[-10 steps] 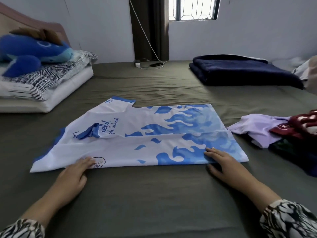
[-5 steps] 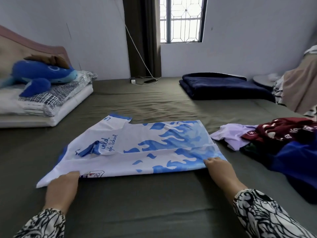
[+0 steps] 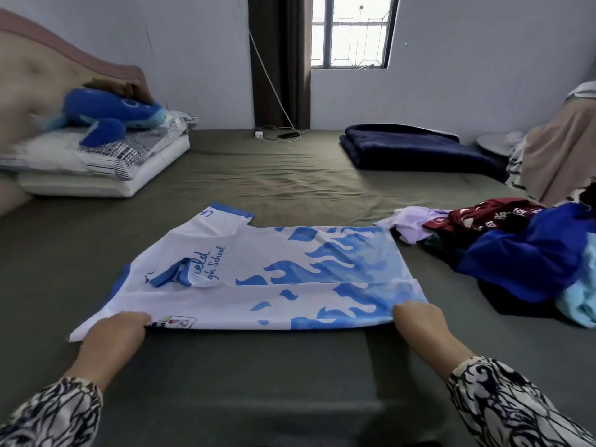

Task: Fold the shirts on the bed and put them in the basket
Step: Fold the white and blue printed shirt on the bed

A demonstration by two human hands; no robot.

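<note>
A white shirt with blue flame print (image 3: 264, 272) lies flat on the olive-green bed (image 3: 258, 375), its near long side folded over once. My left hand (image 3: 113, 333) grips the near edge at the shoulder end, fingers curled under the fabric. My right hand (image 3: 419, 321) grips the near edge at the hem end in the same way. A heap of unfolded shirts (image 3: 516, 250), lilac, dark red and blue, lies to the right of the flat shirt. No basket shows in the head view.
Stacked pillows (image 3: 106, 169) with a blue plush whale (image 3: 109, 117) sit at the back left. A folded navy blanket (image 3: 412, 150) lies at the back right. A charger and cable (image 3: 277, 135) rest by the wall under the window. Beige cloth (image 3: 554, 150) hangs at the far right.
Both hands went from lying flat on the shirt's near edge to curling round it. The view has tilted upward, showing more of the wall and window.
</note>
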